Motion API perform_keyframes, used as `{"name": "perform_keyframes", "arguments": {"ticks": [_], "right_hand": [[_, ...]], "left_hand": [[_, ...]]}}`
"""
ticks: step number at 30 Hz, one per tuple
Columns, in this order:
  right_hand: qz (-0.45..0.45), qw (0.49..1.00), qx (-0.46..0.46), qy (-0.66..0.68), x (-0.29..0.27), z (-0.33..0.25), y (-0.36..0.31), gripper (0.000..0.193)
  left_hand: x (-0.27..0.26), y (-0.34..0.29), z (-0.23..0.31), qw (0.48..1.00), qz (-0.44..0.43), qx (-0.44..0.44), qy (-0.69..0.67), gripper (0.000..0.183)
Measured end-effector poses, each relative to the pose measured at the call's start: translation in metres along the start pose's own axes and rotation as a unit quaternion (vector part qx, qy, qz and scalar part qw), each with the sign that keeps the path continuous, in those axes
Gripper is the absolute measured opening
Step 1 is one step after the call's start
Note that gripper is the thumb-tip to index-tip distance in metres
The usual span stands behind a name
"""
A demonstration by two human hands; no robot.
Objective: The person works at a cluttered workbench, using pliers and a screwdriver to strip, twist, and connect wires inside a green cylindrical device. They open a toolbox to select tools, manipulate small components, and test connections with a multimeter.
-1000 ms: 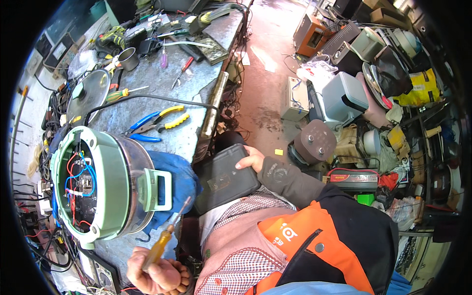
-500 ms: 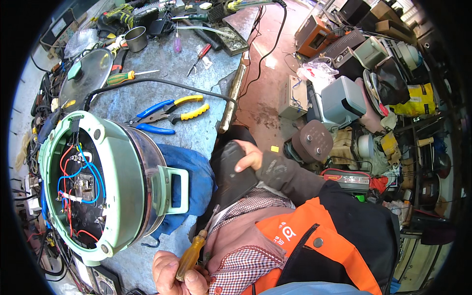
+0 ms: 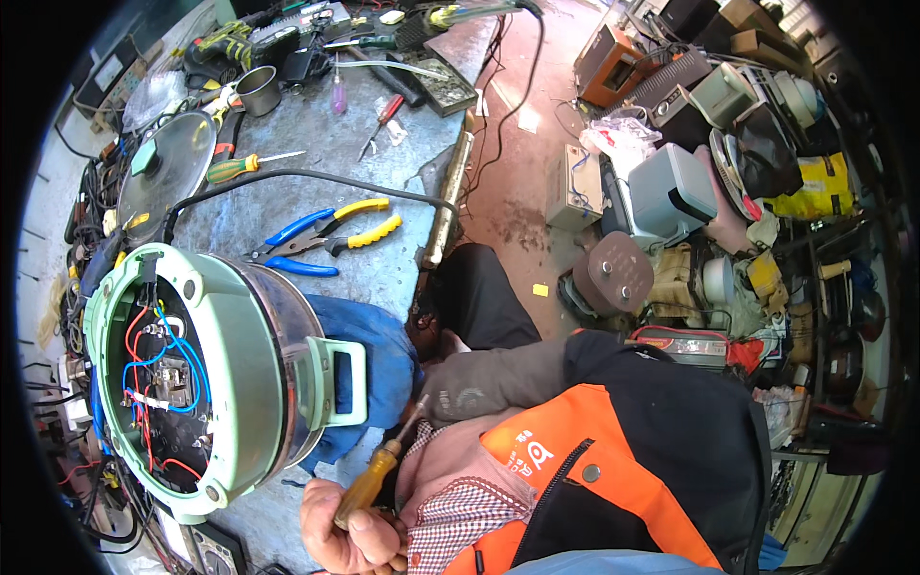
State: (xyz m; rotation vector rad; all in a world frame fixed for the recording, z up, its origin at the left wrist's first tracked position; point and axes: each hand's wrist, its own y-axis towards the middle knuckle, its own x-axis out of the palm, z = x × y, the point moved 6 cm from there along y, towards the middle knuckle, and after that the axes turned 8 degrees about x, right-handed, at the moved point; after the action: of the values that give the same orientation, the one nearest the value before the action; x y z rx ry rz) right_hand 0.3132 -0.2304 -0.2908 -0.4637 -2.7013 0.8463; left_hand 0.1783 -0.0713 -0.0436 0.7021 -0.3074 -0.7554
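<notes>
My left hand (image 3: 333, 535) is closed around the amber handle of a screwdriver (image 3: 367, 487), its shaft tilted up and to the right in front of my checked clothing. My right arm, in a dark sleeve (image 3: 498, 377), reaches leftward across my lap to the bench edge; the hand at its end is hidden. To the left, a pale green appliance (image 3: 238, 383) with a clear glass body and a handle (image 3: 356, 381) lies on its side on a blue cloth (image 3: 356, 326). Its open underside shows red and blue wires (image 3: 196, 356).
Beyond the appliance lie blue-and-yellow pliers (image 3: 299, 227), a green-and-orange screwdriver (image 3: 233, 169), a glass lid (image 3: 182, 158) and a metal cup (image 3: 259, 91). A black cable (image 3: 316, 175) crosses the bench. Stacked appliances, among them a brown one (image 3: 613, 273), crowd the floor at right.
My right hand, earlier on a flat black object over my lap, has gone left and down out of sight; that object no longer shows. My left hand keeps the screwdriver.
</notes>
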Motion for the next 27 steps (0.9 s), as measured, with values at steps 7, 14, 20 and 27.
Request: {"name": "perform_keyframes", "arguments": {"ticks": [7, 14, 20, 27], "right_hand": [[0.013, 0.931, -0.073, -0.357, 0.002, -0.025, 0.008, 0.035], [0.153, 0.927, -0.231, -0.251, -0.055, -0.08, -0.124, 0.02], [0.167, 0.873, -0.442, -0.117, -0.041, -0.182, -0.224, 0.039], [0.077, 0.791, -0.542, -0.272, 0.019, -0.296, -0.275, 0.054]], "left_hand": [[0.004, 0.016, 0.0, 0.996, -0.007, 0.017, 0.085, 0.025], [-0.011, 0.011, -0.002, 0.996, 0.003, 0.019, 0.082, 0.029], [0.032, 0.05, 0.088, 0.965, -0.217, 0.03, 0.142, 0.023], [0.113, 0.13, 0.153, 0.848, -0.468, 0.2, 0.15, 0.061]]}}
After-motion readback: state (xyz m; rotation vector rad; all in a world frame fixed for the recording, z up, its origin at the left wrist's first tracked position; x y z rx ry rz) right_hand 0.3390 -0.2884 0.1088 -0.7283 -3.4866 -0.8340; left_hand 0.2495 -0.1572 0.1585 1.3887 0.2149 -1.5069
